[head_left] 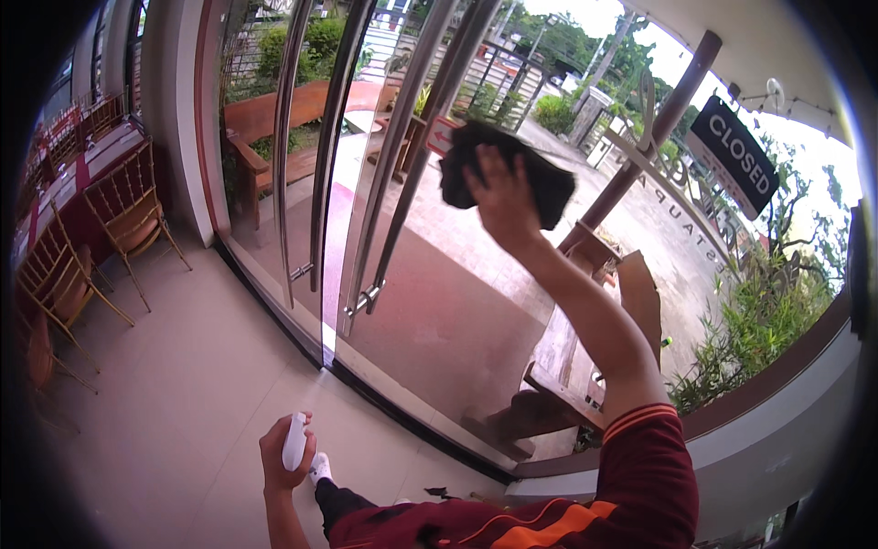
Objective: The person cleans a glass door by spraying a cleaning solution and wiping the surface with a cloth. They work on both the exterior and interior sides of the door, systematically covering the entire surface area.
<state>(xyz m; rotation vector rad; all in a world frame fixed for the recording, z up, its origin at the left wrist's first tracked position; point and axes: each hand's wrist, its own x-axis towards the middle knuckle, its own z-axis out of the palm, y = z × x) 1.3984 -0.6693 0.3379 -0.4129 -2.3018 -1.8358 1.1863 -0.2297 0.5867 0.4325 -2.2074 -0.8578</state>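
My right hand (501, 194) presses a bunched black cloth (549, 188) against the glass door panel (439, 284), its fingers spread over the cloth. The cloth partly covers a small red and white sticker (440, 135) with an arrow. Low on the left, my left hand (282, 456) is wrapped round a white spray bottle (294, 441), seen from above, with its lower part hidden by the fingers. Long metal door handles (402, 183) stand upright to the left of the cloth.
Gold chairs (128, 197) stand by a covered table (69, 183) at the left. Outside the glass are a wooden bench (288, 114), a wooden table (572, 352) and plants (777, 339). A dark hanging sign (734, 156) is at the upper right. Pale floor tiles (197, 366) lie below.
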